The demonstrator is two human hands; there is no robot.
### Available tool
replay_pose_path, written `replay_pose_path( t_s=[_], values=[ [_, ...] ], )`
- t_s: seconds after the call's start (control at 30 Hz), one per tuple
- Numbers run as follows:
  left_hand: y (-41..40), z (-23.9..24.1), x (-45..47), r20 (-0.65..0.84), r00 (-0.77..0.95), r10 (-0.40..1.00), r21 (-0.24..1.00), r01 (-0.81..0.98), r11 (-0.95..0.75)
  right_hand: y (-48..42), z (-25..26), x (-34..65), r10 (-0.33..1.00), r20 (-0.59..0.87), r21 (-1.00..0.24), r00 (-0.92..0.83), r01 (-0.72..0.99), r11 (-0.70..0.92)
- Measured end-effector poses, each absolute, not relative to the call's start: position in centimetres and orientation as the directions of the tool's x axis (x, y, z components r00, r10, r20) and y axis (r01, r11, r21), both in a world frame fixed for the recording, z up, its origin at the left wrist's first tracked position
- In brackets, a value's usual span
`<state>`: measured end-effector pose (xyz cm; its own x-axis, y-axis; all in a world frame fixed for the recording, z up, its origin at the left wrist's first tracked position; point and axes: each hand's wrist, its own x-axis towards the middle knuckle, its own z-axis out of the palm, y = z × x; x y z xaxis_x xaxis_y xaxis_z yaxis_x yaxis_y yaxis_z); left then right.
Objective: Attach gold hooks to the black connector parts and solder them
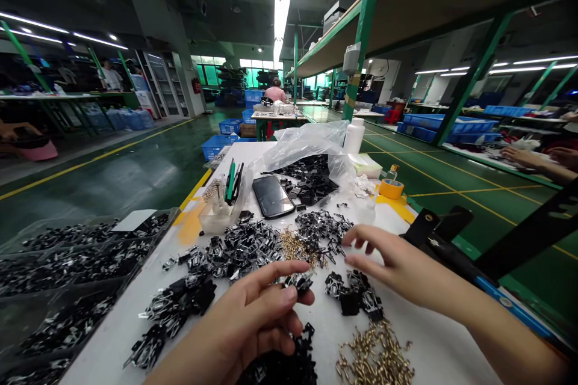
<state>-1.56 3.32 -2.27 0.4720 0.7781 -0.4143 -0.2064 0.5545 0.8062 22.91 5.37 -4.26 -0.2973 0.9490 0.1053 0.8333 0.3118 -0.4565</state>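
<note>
A black-and-silver clip (298,281) is pinched in the left hand's (244,325) fingertips, the right hand (397,264) is held open and empty, and loose clips (239,249) and brass hooks (374,355) remain heaped on the desk (433,355) beside an already filled divided tray (135,252).

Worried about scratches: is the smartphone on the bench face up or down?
Face up: the smartphone lies flat, its glossy dark screen showing.
</note>
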Motion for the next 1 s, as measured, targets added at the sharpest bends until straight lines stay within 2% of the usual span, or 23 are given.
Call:
replay_pose_path(
  t_s=[0.13, 0.6, 0.87, 1.0],
  values=[
    [3.5, -2.1, -1.4, -0.432, 0.452, 0.78, 0.806, -0.195, 0.559, 8.1, -6.6, 23.4, 0.956, 0.22, -0.377, -0.195, 0.887, 0.267],
    [3.2, -1.8, -1.5, -0.436, 0.443, 0.783, 0.809, -0.188, 0.556, 9.0, -7.6, 23.9, 0.942, 0.279, -0.308, -0.189, 0.911, 0.274],
    [3.2, -0.9, -1.5, -0.413, 0.413, 0.812, 0.833, -0.191, 0.52, 8.5, -8.0, 23.6, 0.943, 0.303, -0.228, -0.138, 0.95, 0.212],
    [3.1, -0.6, -1.7, -0.396, 0.404, 0.825, 0.839, -0.206, 0.504, 8.7, -8.3, 24.2, 0.941, 0.296, -0.234, -0.163, 0.943, 0.237]
  ],
)
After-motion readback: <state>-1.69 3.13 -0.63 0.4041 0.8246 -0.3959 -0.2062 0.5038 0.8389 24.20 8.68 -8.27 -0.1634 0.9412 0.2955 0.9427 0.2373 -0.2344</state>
